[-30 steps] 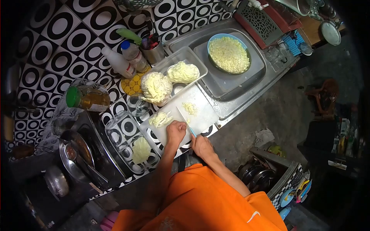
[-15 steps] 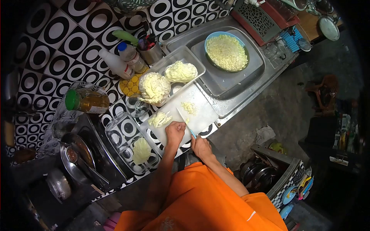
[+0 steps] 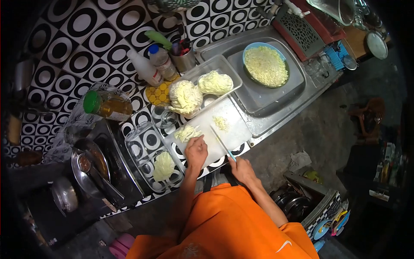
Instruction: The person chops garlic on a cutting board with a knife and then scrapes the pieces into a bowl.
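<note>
A person in a bright orange garment (image 3: 241, 211) works over a pale, flat, rectangular cutting board (image 3: 237, 132), taken here as the centre of the clock. Between four and five o'clock, the right hand (image 3: 244, 171) is closed around the light-blue handle of a slim, steel-bladed knife (image 3: 223, 143), its blade pointing towards eleven, the tip near a small heap of pale-yellow chopped leaf (image 3: 221, 124) at half past one. The left hand (image 3: 196, 152), between seven and eight, has its fingers partly curled, with one reaching out at the edge of a loose pile of pale, ribbon-like leaf strips (image 3: 186, 134) lying on the board at nine; whether it pinches any strand cannot be told. Blade and left hand stand apart, a sensible gap for gathering the pile. Clean cutting would seem to call for squaring the strips into a tight bundle, fingertips tucked back, knuckles towards the steel and thumb behind; the outstretched finger looks likeliest to stray under the edge. Short, level strokes with the tip kept low should give even pieces, much like the fine bits filling the round, light-blue bowl (image 3: 253, 45) at one o'clock, and the chopped heap is best kept clear of the blade, where loose scraps could spoil the stroke
</note>
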The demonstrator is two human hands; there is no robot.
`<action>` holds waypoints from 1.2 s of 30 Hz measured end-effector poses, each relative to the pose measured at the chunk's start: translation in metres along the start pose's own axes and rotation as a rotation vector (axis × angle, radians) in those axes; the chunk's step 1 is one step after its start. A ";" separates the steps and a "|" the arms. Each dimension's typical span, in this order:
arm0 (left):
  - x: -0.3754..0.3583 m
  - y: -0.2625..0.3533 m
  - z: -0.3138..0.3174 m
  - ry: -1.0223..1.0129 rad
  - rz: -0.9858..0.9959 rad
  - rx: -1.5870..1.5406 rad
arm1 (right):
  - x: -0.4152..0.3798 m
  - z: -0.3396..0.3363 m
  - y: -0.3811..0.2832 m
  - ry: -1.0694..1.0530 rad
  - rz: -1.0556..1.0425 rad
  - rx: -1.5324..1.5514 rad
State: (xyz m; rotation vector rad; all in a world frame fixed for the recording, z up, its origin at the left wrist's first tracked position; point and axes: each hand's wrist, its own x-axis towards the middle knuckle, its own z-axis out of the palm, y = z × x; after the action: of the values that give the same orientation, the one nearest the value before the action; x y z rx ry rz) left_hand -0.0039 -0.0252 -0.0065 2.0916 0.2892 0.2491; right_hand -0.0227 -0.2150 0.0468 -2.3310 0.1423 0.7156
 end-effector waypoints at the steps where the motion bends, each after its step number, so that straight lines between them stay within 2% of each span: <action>1: 0.003 -0.007 -0.005 0.073 0.051 0.086 | -0.004 -0.003 0.007 -0.121 0.008 -0.068; 2: 0.006 -0.014 -0.010 0.144 0.102 0.171 | -0.007 -0.006 0.011 -0.240 0.017 -0.137; 4: 0.015 -0.020 -0.019 0.164 0.130 0.244 | -0.010 -0.011 0.014 -0.265 0.039 -0.165; 6: 0.023 -0.022 -0.023 0.063 0.085 0.406 | -0.010 -0.009 0.018 -0.289 0.063 -0.192; 8: 0.029 -0.021 -0.024 0.043 0.027 0.420 | -0.005 -0.002 0.025 -0.096 0.126 -0.183; 10: 0.034 -0.021 -0.026 -0.016 0.038 0.464 | -0.007 -0.004 0.019 -0.109 0.103 -0.165; 14: 0.037 -0.017 -0.029 0.056 -0.026 0.340 | -0.006 -0.001 0.018 -0.184 0.026 -0.189; 17: 0.038 0.003 -0.035 0.095 -0.036 0.157 | 0.000 -0.002 0.017 -0.137 0.044 -0.140; 18: 0.034 0.007 -0.032 0.092 -0.037 0.158 | 0.002 -0.001 0.017 -0.139 0.047 -0.139; 20: 0.024 0.016 -0.022 -0.038 -0.031 0.015 | 0.007 0.000 0.015 -0.112 0.075 -0.069; 24: 0.004 0.009 0.005 -0.218 -0.054 0.029 | 0.010 0.001 0.015 -0.089 0.078 0.007; 32: 0.000 0.004 0.011 -0.258 -0.032 0.107 | -0.002 -0.005 -0.003 -0.036 0.039 0.033; 36: 0.002 0.012 0.016 -0.208 -0.030 0.169 | 0.000 0.001 0.006 -0.049 0.052 -0.014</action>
State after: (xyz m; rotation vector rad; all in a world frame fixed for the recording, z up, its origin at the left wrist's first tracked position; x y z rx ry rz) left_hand 0.0036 -0.0439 -0.0045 2.2562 0.2227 -0.0121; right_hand -0.0246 -0.2186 0.0429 -2.3285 0.1769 0.8019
